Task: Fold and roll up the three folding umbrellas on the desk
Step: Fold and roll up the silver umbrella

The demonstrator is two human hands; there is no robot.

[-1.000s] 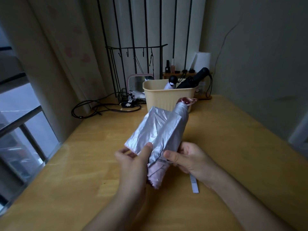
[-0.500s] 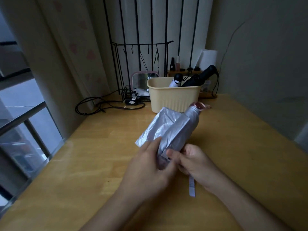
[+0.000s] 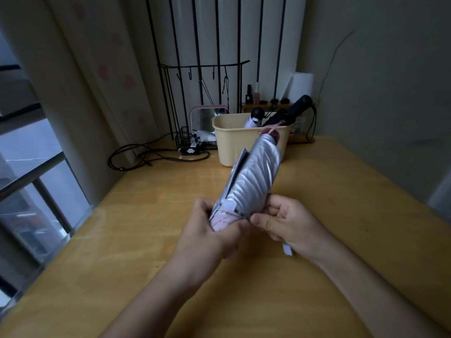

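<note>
I hold a silver folding umbrella [image 3: 253, 179] with a pink lining above the desk, tilted away from me with its pink handle end toward the basket. Its canopy is wound in spiral pleats around the shaft. My left hand [image 3: 210, 230] grips the near pink end from the left. My right hand [image 3: 285, 223] holds the same end from the right, thumb pressed on the fabric; a white strap [image 3: 287, 250] hangs below it. Two other umbrellas, one white [image 3: 253, 120] and one black [image 3: 290, 113], stand in a cream basket [image 3: 234, 145].
The wooden desk [image 3: 341, 215] runs to a wall on the right and a window on the left. Black cables [image 3: 151, 157], a pink mirror [image 3: 205, 115], a black wire rack [image 3: 202, 69] and small bottles on a shelf [image 3: 266, 103] crowd the far edge.
The loose silver flap on the left has been wound around the shaft, making a tight roll. My left hand shifted lower onto the near end. The umbrella now points more upright.
</note>
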